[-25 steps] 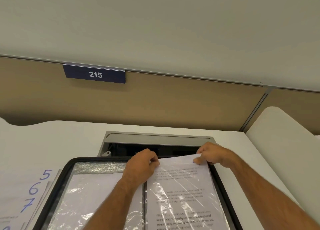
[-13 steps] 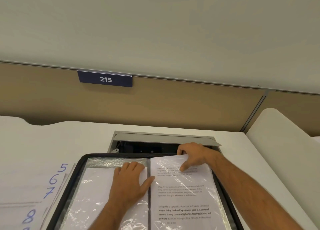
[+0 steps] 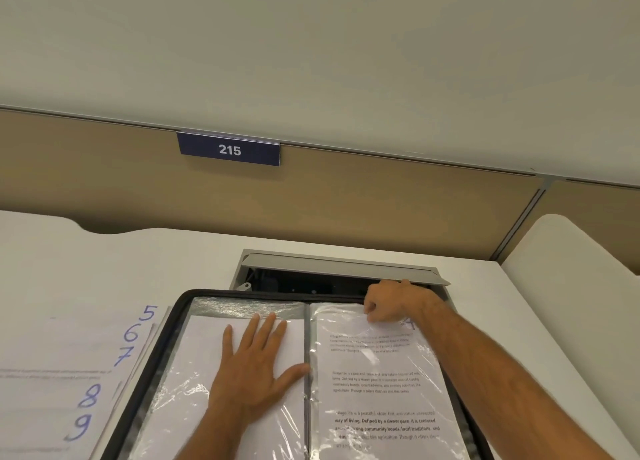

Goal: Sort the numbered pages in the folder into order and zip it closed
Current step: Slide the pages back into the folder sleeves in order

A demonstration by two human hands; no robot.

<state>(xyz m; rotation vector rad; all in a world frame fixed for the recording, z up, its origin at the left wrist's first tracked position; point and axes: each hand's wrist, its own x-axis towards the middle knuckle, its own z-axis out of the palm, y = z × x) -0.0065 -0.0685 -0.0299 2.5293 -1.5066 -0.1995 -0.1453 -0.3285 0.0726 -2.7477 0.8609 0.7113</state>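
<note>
A black zip folder (image 3: 180,307) lies open on the white desk, with clear plastic sleeves on both sides. My left hand (image 3: 254,366) rests flat with spread fingers on the left sleeve's blank page (image 3: 194,366). On the right lies a printed text page (image 3: 377,383) in its sleeve. My right hand (image 3: 391,302) has curled fingers at that sleeve's top edge and seems to pinch it, beside a blue handwritten mark. Left of the folder lies a fanned pile of loose pages (image 3: 69,366) marked 5, 6, 7, 8 and 9 in blue.
Behind the folder a grey cable hatch (image 3: 339,269) stands open in the desk. A tan partition with a blue sign reading 215 (image 3: 229,149) runs along the back. A second white desk surface (image 3: 568,252) is at the right.
My left hand let go of the sleeve's top and now lies flat on the left page. The lifted right page has settled flat. My right hand stays at its top edge.
</note>
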